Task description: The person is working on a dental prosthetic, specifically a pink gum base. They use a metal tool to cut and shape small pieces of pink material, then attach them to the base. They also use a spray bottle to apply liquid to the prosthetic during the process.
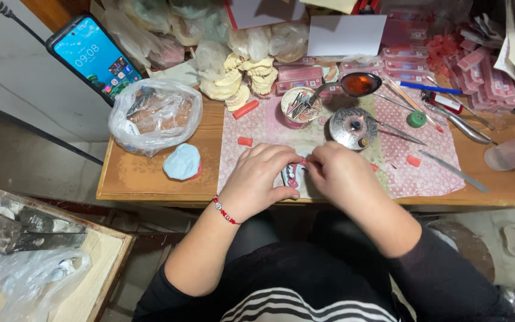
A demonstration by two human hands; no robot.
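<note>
My left hand (257, 179) and my right hand (341, 176) meet at the front edge of a wooden table (144, 179). Between them they grip a small dental model with pink wax and white teeth (293, 176), mostly hidden by my fingers. My left wrist wears a red bead bracelet (226, 211). The model sits over a pink patterned cloth (430, 173).
A round metal burner (353, 127), a spoon of amber liquid (360, 84), a cup of tools (300, 106), metal instruments (454, 170), pink wax bits (245, 141), plaster casts (242, 77), a blue-capped mould (182, 162), a plastic bag (153, 116), a phone (93, 56) and pink boxes (484, 77) crowd the table.
</note>
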